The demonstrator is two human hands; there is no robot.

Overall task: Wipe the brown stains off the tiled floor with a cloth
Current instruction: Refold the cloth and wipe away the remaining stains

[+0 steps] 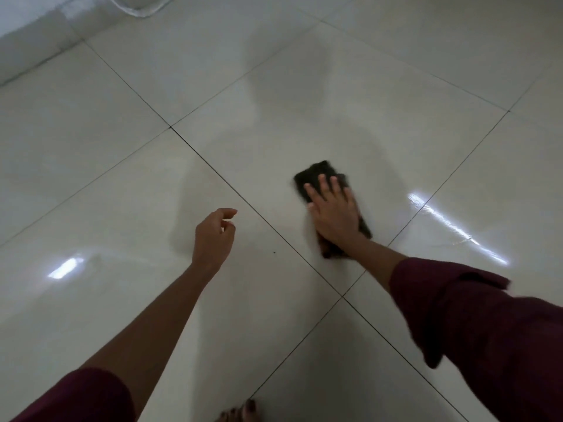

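Note:
A dark cloth [316, 175] lies flat on the glossy white tiled floor [274, 86]. My right hand [333, 208] presses on it with straight, spread fingers; the cloth shows past the fingertips and beside the wrist. My left hand [214, 236] hovers over the floor to the left of the cloth, fingers loosely curled, holding nothing. A tiny dark speck [274, 253] sits on the tile between the two hands. No larger brown stain is plain to see.
Dark grout lines cross the floor diagonally. A wall base [33, 59] runs along the upper left, with a white object [140, 4] on the floor at the top edge. Toes of a bare foot [240, 414] show at the bottom centre.

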